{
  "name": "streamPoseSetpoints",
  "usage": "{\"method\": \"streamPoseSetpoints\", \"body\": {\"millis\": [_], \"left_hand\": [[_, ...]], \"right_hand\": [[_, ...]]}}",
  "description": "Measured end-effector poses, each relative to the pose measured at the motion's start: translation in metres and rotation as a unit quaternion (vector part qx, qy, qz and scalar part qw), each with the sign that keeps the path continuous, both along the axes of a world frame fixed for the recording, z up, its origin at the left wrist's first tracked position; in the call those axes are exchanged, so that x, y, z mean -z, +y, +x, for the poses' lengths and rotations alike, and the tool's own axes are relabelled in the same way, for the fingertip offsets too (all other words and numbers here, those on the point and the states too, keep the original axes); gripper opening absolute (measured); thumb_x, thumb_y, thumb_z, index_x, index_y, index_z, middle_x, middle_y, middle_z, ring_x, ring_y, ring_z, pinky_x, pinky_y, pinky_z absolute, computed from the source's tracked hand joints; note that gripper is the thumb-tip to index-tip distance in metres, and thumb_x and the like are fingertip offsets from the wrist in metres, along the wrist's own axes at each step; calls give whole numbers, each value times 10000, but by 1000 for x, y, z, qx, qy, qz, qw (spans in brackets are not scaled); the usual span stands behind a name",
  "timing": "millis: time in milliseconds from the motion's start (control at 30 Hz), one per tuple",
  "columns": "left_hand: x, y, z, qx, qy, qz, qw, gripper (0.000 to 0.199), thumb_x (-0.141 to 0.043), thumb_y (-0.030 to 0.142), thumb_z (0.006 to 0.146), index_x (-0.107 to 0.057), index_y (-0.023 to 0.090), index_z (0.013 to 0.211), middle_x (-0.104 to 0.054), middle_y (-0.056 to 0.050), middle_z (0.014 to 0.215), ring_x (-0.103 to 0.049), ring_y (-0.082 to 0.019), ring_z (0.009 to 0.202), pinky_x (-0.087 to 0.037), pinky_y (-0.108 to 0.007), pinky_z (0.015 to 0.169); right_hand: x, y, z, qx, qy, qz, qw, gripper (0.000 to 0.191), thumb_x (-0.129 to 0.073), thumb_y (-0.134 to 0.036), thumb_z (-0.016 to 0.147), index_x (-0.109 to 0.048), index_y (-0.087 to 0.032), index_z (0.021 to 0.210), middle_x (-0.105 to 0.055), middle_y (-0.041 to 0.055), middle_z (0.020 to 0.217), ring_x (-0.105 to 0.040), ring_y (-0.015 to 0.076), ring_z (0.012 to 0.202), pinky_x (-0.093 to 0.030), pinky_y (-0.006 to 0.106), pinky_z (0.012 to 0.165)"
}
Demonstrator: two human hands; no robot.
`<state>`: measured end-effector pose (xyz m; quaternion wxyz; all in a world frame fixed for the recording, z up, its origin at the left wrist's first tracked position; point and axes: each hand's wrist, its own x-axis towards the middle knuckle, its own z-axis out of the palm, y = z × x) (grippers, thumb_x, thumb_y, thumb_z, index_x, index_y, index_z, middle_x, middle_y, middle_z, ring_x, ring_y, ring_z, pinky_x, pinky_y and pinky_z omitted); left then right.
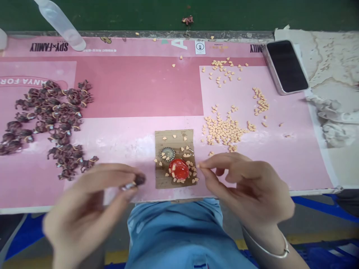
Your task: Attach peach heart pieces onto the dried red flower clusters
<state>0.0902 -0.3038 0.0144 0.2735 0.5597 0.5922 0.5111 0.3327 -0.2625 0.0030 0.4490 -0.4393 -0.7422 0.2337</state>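
My left hand (95, 201) pinches a small dark figure (139, 179) between thumb and forefinger, left of a brown card (161, 177). On the card sit a red cap (179, 169), a metal bottle cap (168, 153) and scattered small yellow pieces. My right hand (244, 183) is closed in a pinch at the card's right edge, with a tiny yellow piece (199, 166) at its fingertips. A pile of yellow pieces (223, 130) lies beyond my right hand. Dark red-brown figures with yellowish bands (53, 112) are heaped at the left.
A phone (286, 67) rests at the right, beside crumpled white material (333, 127). A translucent plastic bottle (63, 26) lies at the upper left. One dark figure (187, 19) is on the green surface (238, 15) beyond the pink mat (140, 86).
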Motion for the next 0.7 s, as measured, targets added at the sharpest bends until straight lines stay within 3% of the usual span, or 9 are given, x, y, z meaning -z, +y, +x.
{"method": "streamPoseSetpoints", "body": {"millis": [100,267,400,567,700], "left_hand": [[13,-13,32,26,-55,71,996,297,-769,11,841,-759,228,1044,-821,-4,1010,-778,-154,913,-686,-265,768],[29,-20,31,74,70,126,987,295,-808,-25,792,-737,166,1005,-809,-35,1088,-791,-157,1012,-695,-248,890],[28,-19,25,110,137,150,973,257,-806,-34,796,-731,149,961,-786,-46,1114,-781,-167,1071,-689,-249,941],[26,-21,31,104,174,148,968,198,-690,-57,885,-714,129,949,-756,-34,1101,-752,-131,1146,-629,-210,1052],[24,-24,36,83,184,143,969,200,-677,-38,908,-720,155,941,-768,-28,1055,-767,-145,1098,-673,-246,979]], "right_hand": [[-9,-11,-15,-16,61,-39,997,366,-692,-37,928,-459,-295,813,-834,-37,869,-798,164,720,-698,311,675],[-12,-17,-29,-17,100,-50,994,382,-665,-70,973,-407,-296,804,-825,-55,835,-789,128,677,-699,257,710],[-15,-14,-27,-69,77,-60,993,393,-684,-26,946,-421,-302,851,-828,-27,852,-804,131,714,-698,230,718],[-11,-14,-31,-61,99,-53,992,385,-688,-3,916,-419,-278,890,-815,-13,818,-798,104,737,-678,184,725],[-8,-18,-32,-59,90,-71,992,358,-679,-16,927,-432,-273,883,-820,-20,817,-800,101,750,-678,177,732]]}}
